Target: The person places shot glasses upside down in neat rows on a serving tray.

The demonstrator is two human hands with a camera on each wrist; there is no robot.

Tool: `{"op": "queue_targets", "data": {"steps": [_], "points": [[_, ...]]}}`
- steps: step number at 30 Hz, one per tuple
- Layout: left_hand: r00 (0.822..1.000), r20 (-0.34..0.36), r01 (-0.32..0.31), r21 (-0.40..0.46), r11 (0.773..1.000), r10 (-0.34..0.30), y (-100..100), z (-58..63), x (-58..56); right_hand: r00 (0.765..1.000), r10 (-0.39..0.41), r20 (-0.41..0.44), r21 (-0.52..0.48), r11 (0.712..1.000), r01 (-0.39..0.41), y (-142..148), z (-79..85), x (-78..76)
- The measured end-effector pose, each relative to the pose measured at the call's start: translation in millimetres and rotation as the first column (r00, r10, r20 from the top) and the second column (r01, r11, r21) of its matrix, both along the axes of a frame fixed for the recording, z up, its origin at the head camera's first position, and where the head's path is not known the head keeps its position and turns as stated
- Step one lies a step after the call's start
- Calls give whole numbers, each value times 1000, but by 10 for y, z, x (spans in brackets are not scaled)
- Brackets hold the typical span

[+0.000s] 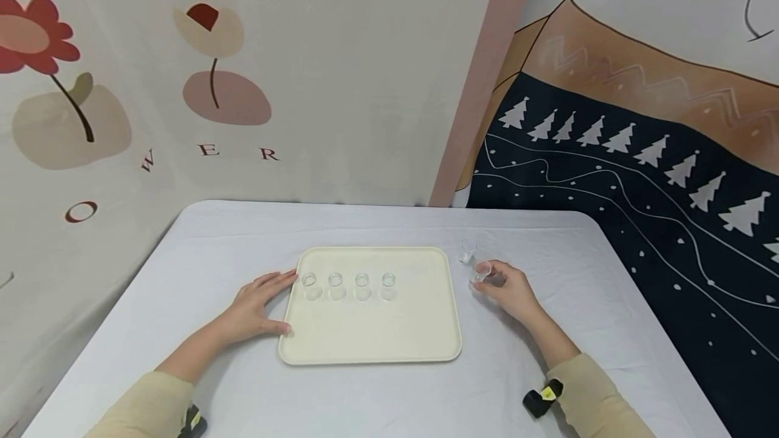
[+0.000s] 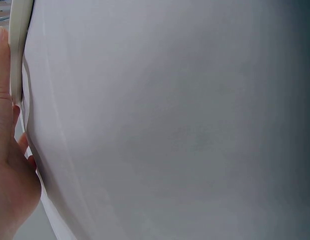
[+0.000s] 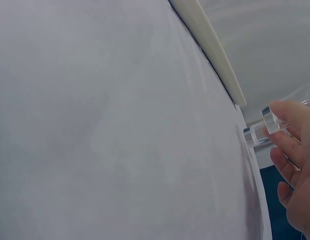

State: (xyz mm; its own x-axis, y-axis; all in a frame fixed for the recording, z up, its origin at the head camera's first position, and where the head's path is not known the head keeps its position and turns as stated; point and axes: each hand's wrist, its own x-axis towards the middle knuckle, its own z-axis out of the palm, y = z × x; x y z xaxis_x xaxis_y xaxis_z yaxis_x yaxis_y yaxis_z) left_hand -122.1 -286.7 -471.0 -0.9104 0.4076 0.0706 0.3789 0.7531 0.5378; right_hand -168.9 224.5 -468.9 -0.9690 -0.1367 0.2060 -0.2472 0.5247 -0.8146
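Note:
My left hand (image 1: 252, 309) rests at the left edge of a cream rectangular tray (image 1: 377, 333), its fingers spread and its fingertips and thumb touching the rim. In the left wrist view the thumb (image 2: 1, 75) lies along the side of the tray (image 2: 17, 50). Several small clear shot glasses (image 1: 335, 287) stand in a row across the tray's upper left half. To the right of the tray, my right hand (image 1: 511, 293) pinches another clear shot glass (image 1: 481, 272) between thumb and fingers. Close behind it is a further clear glass (image 1: 466, 253), also visible in the right wrist view.
A white cloth (image 1: 389, 401) covers the table. Behind it hangs a pale wall cloth (image 1: 359, 86) with flower prints, and a dark printed cloth (image 1: 584, 154) hangs at the right. Black wrist devices (image 1: 541, 399) sit at both sleeve cuffs.

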Motion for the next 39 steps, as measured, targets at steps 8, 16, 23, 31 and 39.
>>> {"op": "queue_targets", "data": {"steps": [8,16,23,31,39], "points": [[1000,-13,8,0,1000,-8,-5,-21,-4,999,36,-29,12,999,-36,-34,72,61],[1000,-19,9,0,1000,-9,3,-8,4,990,90,-107,37,996,-86,-84,164,103],[1000,-18,7,-3,1000,-7,9,-10,2,982,117,-147,42,993,-112,-132,256,126],[1000,-11,0,-7,1000,0,7,-13,2,976,109,-186,64,993,-98,-187,325,139],[1000,0,-5,-7,1000,5,4,-10,0,971,111,-213,36,994,-105,-276,358,131]]}}
